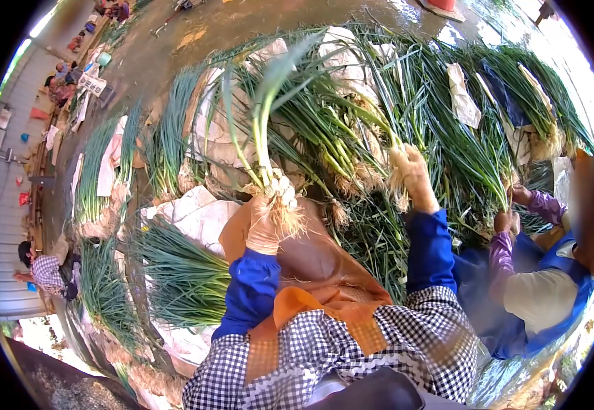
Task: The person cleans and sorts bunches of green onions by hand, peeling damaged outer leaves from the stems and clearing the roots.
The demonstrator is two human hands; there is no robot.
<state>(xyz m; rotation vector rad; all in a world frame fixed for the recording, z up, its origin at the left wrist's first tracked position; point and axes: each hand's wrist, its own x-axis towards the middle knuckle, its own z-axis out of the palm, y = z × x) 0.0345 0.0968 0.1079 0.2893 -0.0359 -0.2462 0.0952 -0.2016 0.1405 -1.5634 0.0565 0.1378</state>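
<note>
My left hand [263, 222] is closed around a small bunch of green onions [263, 140], white ends and stringy roots at the fist, leaves pointing up and away. Off to the right, my right hand [414, 179] grips the root end of another green onion [377, 116], its fingers curled around the pale stalk. Between the hands lies a pile of green onions [338, 147] with muddy roots. Some of the right hand's fingertips are hidden by the stalk and roots.
A brown apron [304, 249] covers my lap. At right, a co-worker in purple sleeves [503, 256] holds green onions. Bundles of green onions [184, 273] lie on pale sacks [198, 215] at left. Wet ground [153, 44] extends behind; several people sit along the far left wall.
</note>
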